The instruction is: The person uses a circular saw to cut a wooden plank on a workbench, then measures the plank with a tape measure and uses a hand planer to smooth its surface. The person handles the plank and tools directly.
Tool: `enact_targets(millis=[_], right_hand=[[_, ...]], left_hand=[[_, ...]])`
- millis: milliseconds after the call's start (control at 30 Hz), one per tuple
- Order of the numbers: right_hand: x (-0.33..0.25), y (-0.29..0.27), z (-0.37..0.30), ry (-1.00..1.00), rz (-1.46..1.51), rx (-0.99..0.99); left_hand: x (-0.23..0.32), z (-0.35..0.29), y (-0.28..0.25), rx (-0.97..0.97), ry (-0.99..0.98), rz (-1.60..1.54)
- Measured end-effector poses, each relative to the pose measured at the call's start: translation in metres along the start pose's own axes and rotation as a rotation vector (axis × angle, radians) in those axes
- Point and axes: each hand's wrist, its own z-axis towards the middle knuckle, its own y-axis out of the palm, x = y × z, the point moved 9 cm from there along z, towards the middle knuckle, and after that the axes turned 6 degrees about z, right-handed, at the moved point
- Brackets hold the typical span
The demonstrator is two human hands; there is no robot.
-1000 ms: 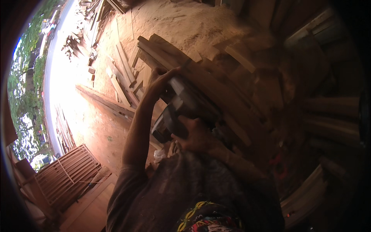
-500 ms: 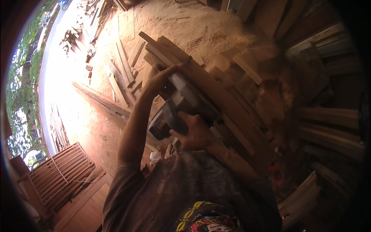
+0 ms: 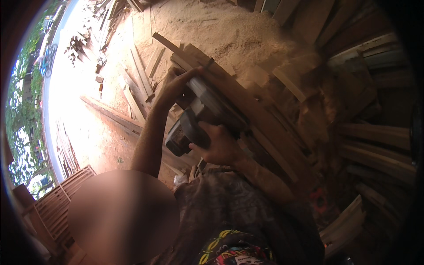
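A grey and black handheld power tool (image 3: 221,102) with a looped handle lies along a long wooden board (image 3: 247,101). My right hand (image 3: 218,145) is closed round its handle, thumb toward the black end. At the tool's far end, my left hand (image 3: 174,81) is closed, with one finger stretched toward the board. Its other fingers are curled down, and what they grip is hidden. A narrow wooden strip (image 3: 165,43) juts out past the left hand at the board's far end. A small dark piece (image 3: 210,63) rests on the board just beyond the fingertip.
Several loose planks (image 3: 141,73) lie left of the board. Sawdust (image 3: 234,37) covers the ground ahead. Stacked timber (image 3: 375,137) stands in shadow on the right. A slatted wooden frame (image 3: 57,198) is at lower left, partly covered by a blurred round patch (image 3: 123,216).
The tool, both hands and the strip sit slightly farther left and up in the picture, along with much of the scene. Both hands keep their places. A blurred patch now covers the lower left.
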Motion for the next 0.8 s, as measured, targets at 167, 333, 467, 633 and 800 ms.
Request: enact_targets(millis=[167,333,467,633,800], right_hand=[[-0.002,0.008,0.023,-0.008,0.059,-0.011],[0.004,0.015,0.045,-0.002,0.015,-0.013],[0.005,0.021,0.063,0.012,0.005,-0.022],[-0.001,0.026,0.084,0.027,-0.002,-0.015],[0.007,0.036,0.103,0.009,-0.008,0.0]], left_hand=[[-0.004,0.011,-0.022,0.056,-0.042,0.012],[0.016,0.014,-0.039,0.067,-0.034,0.011],[0.0,0.034,-0.057,0.022,-0.084,0.065],[-0.022,0.06,-0.08,0.054,-0.137,0.094],[-0.028,0.082,-0.099,-0.007,-0.114,0.039]])
